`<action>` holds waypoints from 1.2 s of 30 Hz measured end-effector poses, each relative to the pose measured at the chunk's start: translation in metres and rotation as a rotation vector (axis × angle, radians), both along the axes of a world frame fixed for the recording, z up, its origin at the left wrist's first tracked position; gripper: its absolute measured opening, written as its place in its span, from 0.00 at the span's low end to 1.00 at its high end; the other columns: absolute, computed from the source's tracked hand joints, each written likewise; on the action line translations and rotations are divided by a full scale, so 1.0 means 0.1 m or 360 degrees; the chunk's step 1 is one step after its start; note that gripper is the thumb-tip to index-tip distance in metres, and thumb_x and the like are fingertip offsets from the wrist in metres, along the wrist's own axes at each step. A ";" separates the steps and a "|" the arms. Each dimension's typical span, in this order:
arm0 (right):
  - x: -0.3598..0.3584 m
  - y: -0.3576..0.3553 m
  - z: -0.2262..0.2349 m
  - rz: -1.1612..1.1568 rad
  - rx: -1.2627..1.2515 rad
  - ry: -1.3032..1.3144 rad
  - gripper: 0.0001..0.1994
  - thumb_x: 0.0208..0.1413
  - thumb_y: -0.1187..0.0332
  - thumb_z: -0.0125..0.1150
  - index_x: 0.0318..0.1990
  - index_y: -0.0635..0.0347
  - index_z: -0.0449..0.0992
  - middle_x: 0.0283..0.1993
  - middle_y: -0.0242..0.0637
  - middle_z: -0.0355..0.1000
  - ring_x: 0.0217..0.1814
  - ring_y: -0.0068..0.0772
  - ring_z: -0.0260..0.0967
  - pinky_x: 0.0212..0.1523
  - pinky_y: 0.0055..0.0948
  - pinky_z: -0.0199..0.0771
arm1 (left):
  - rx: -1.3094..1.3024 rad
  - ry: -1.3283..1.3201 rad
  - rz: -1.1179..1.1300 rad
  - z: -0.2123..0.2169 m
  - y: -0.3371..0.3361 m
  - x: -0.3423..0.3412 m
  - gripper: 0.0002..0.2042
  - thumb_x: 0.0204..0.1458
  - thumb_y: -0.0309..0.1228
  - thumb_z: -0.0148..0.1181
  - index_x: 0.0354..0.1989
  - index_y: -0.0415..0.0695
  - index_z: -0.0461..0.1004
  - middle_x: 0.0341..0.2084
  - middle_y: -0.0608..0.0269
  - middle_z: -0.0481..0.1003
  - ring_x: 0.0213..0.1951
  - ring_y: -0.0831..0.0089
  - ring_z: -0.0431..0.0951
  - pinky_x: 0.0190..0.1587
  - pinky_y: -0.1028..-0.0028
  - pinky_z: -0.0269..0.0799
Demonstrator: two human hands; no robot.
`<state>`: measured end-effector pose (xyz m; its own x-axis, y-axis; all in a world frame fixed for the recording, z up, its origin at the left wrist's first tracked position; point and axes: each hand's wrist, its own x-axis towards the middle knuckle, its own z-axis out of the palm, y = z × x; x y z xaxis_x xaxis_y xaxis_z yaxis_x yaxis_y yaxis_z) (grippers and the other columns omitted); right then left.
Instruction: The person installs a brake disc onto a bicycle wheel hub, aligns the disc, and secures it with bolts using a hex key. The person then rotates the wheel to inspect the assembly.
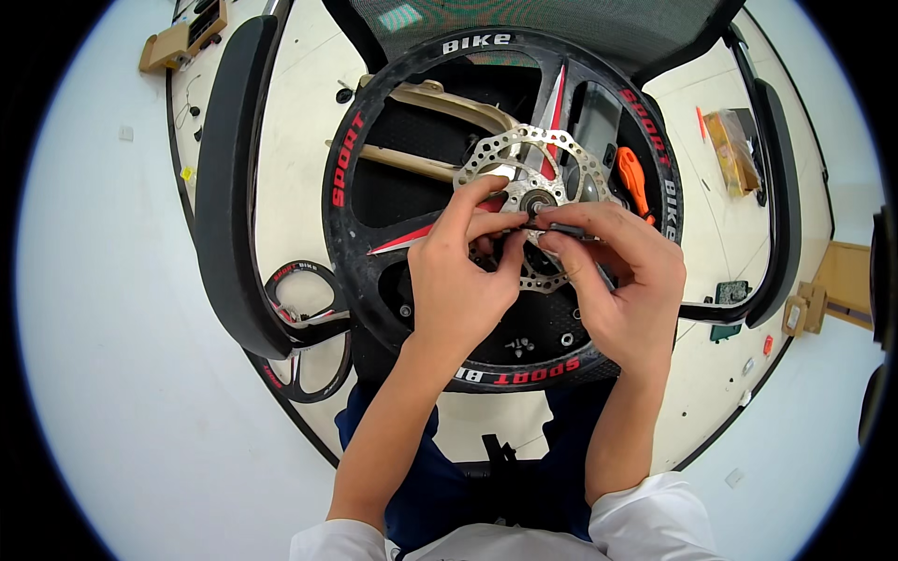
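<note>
Apparently, your left hand (463, 280) and right hand (631, 290) pinch a dark piece (565, 229), both spared because the seat (496, 325) bears the wheel (558, 98).

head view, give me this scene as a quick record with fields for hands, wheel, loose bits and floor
left hand: fingertips at the wheel's hub; grip unclear
right hand: pinching a small dark part, exact kind unclear
wheel: black, red-and-silver spokes, lying flat on the chair
disc: silver, perforated, around the hub
loose bits: small metal parts, seen through a wheel opening
tool: orange handle, right of the disc
floor: second wheel, on the left
</note>
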<state>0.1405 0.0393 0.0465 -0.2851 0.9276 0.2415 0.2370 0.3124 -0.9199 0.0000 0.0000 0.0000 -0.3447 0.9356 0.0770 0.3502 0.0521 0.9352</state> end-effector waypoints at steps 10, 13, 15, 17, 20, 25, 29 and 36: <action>0.07 0.01 0.00 -0.0085 0.0006 -0.0133 0.08 0.50 0.82 0.72 0.39 0.71 0.84 0.35 0.41 0.82 0.35 0.27 0.81 0.37 0.22 0.81 | 0.0150 0.0011 -0.0043 -0.07 0.01 -0.02 0.20 0.46 0.18 0.70 0.50 0.40 0.76 0.34 0.65 0.84 0.28 0.80 0.76 0.35 0.79 0.73; 0.10 0.01 -0.02 -0.0063 0.0054 -0.0152 0.08 0.50 0.83 0.72 0.39 0.73 0.83 0.37 0.42 0.82 0.38 0.27 0.81 0.40 0.22 0.81 | 0.0138 0.0000 -0.0045 -0.07 0.00 -0.02 0.19 0.48 0.19 0.70 0.50 0.40 0.77 0.33 0.66 0.85 0.29 0.83 0.75 0.35 0.82 0.72; 0.09 0.02 -0.05 -0.0062 0.0064 -0.0101 0.09 0.49 0.83 0.72 0.39 0.73 0.83 0.37 0.41 0.82 0.38 0.27 0.81 0.41 0.23 0.81 | 0.0142 -0.0011 -0.0037 -0.07 0.00 -0.01 0.19 0.47 0.18 0.70 0.49 0.41 0.76 0.33 0.65 0.84 0.28 0.80 0.76 0.34 0.80 0.72; 0.07 0.02 -0.06 -0.0056 0.0033 -0.0024 0.09 0.49 0.83 0.73 0.39 0.73 0.83 0.37 0.41 0.82 0.40 0.27 0.80 0.43 0.23 0.81 | 0.0156 -0.0023 -0.0014 -0.06 0.00 0.01 0.21 0.45 0.17 0.69 0.49 0.42 0.76 0.32 0.62 0.84 0.27 0.75 0.78 0.31 0.76 0.73; 0.06 0.05 -0.10 0.0007 0.0003 0.0051 0.08 0.50 0.83 0.71 0.39 0.73 0.82 0.37 0.41 0.82 0.41 0.28 0.80 0.44 0.24 0.81 | 0.0074 -0.0032 -0.0031 -0.02 0.00 0.02 0.22 0.45 0.16 0.68 0.51 0.42 0.75 0.32 0.61 0.84 0.27 0.73 0.78 0.30 0.76 0.73; 0.04 0.00 -0.05 -0.0017 -0.0226 -0.0057 0.07 0.52 0.83 0.68 0.40 0.73 0.82 0.38 0.42 0.82 0.41 0.28 0.81 0.45 0.24 0.81 | 0.0142 0.0051 -0.0094 -0.02 0.00 0.01 0.23 0.44 0.15 0.67 0.52 0.42 0.75 0.34 0.61 0.84 0.28 0.70 0.79 0.31 0.75 0.74; 0.10 0.02 -0.15 -0.0010 -0.0110 -0.0095 0.07 0.53 0.82 0.68 0.41 0.72 0.82 0.39 0.43 0.83 0.40 0.27 0.81 0.45 0.23 0.81 | 0.0186 0.0029 -0.0108 -0.06 -0.01 0.00 0.23 0.44 0.15 0.67 0.51 0.43 0.76 0.33 0.62 0.83 0.30 0.70 0.79 0.32 0.74 0.75; 0.09 0.05 -0.17 -0.0160 -0.0279 0.0145 0.06 0.53 0.80 0.70 0.39 0.69 0.83 0.35 0.39 0.83 0.37 0.26 0.82 0.39 0.23 0.82 | 0.0246 0.0104 -0.0125 -0.07 0.01 -0.03 0.17 0.46 0.15 0.67 0.46 0.40 0.80 0.34 0.61 0.83 0.29 0.76 0.78 0.34 0.78 0.74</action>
<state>0.1497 0.0438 0.0292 -0.1732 0.9803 0.0947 0.1724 0.1248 -0.9771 -0.0026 0.0006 -0.0069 -0.2606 0.9347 0.2418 0.4076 -0.1205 0.9052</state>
